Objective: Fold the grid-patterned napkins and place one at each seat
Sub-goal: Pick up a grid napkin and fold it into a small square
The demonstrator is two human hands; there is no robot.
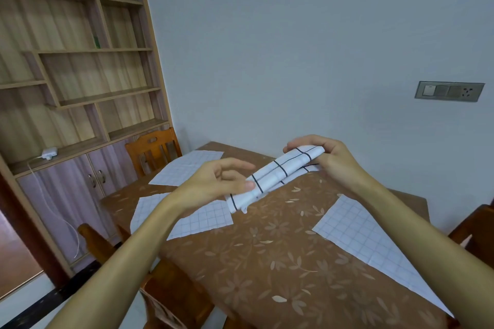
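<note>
The table (267,262), covered in a brown flowered cloth, fills the lower middle of the view, with a shelf unit (74,61) at ten o'clock and one chair (152,151) tucked in at the table's far left side. Three thin grid sheets lie flat on the cloth: one at the far left (187,167) by that chair, one at nine o'clock from the table's centre (203,219), partly under the left forearm, and one at four o'clock (374,246) running toward the near right edge.

Held above the middle of the table is the napkin (278,175), white with bold dark lines, already gathered into a long narrow band slanting from lower left to upper right. The right hand (331,157) is closed around its upper end, fingers curled over the top. The left hand (222,181) pinches the lower end between thumb and fingers, the other fingers loosely spread.

Folding looks under way, not finished, and this napkin has not been set down at any seat. The next move, as I judge it, calls for bringing the two ends together or flattening the band, keeping the layers from slipping, then laying it at a seat.
</note>
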